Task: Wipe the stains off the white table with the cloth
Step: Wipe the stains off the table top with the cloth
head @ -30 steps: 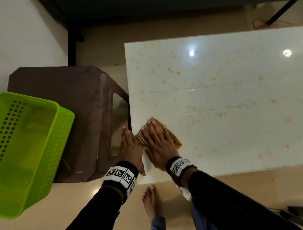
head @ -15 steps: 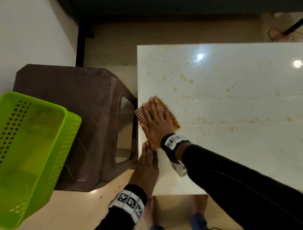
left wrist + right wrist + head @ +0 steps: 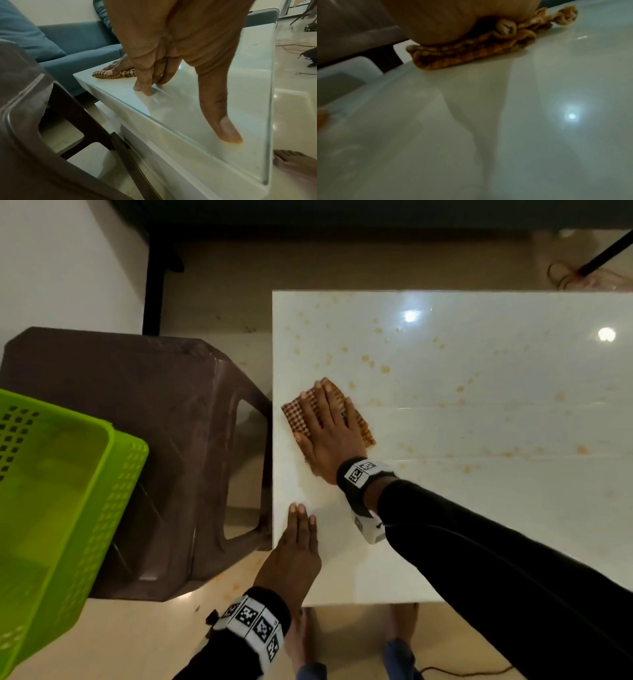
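Orange stains [image 3: 385,369] speckle most of the table [image 3: 479,508] while our flat right hand [image 3: 330,436] presses the cloth [image 3: 363,426] at centre frame, left hand [image 3: 296,556] spread flat below, bracing.

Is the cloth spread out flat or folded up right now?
Folded. The cloth shows stacked layers at its edge in the right wrist view, bunched at one end, and the right hand presses flat on it on the table.
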Motion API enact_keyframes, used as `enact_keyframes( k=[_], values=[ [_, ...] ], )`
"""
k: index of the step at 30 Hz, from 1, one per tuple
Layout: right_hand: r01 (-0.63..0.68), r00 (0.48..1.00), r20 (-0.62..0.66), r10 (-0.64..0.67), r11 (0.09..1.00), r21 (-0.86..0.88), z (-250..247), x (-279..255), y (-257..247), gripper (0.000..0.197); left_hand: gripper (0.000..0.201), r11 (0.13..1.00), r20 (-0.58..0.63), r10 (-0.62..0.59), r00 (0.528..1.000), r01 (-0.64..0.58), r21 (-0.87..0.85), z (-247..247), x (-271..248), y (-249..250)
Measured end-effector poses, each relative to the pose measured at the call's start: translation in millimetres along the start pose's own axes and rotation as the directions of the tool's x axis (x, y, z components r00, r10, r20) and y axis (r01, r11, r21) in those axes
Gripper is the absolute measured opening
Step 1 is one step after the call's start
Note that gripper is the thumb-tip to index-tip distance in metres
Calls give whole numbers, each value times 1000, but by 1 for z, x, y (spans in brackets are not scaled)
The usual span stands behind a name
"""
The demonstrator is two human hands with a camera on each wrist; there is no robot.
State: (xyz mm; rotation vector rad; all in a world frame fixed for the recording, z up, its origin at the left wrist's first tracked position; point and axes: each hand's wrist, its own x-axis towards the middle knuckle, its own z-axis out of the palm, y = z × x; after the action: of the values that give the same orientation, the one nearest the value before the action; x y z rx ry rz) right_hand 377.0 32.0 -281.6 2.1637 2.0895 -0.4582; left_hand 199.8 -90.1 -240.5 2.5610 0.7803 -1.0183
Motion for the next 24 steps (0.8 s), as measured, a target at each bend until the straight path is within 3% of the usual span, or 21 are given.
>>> enact_keyframes(
  k=[2,4,5,6,8,10,13,16,20,22,24],
  values=[
    [-65,997,-29,67,996,56,12,-37,-6,73,56,995,-73,-53,996,47,-84,-6,-3,-7],
    [-49,999,-5,49,998,46,27,-104,-10,73,59,988,-127,-71,989,52,-146,-27,-7,-14],
    [-13,1000,-7,14,999,37,33,-133,-9,72,62,986,-69,-72,995,61,-152,-39,-8,-19],
    [14,1000,17,-15,1000,28,34,-147,-2,72,79,986,-8,-93,996,91,-140,-52,-8,-23],
    [45,996,70,-48,998,39,28,-129,14,73,123,982,-12,-158,987,156,-102,-71,1,-32],
    [-40,999,26,38,998,49,15,-76,23,75,159,966,-20,-244,970,241,-89,-71,21,-42],
    [-209,978,30,207,973,95,-3,-13,31,82,178,948,-4,-306,952,304,-95,-63,44,-46],
    [-220,975,-15,223,971,96,14,-59,26,78,166,929,-36,-349,936,341,-142,-56,53,-40],
    [-91,994,72,88,995,36,38,-165,22,76,103,906,-166,-387,907,341,-251,-42,67,-37],
    [-12,996,91,11,1000,17,36,-155,41,77,63,899,-241,-408,881,340,-277,-33,74,-36],
    [-14,997,75,13,1000,10,25,-115,55,79,58,873,-238,-467,852,400,-281,-24,78,-33]
  ],
)
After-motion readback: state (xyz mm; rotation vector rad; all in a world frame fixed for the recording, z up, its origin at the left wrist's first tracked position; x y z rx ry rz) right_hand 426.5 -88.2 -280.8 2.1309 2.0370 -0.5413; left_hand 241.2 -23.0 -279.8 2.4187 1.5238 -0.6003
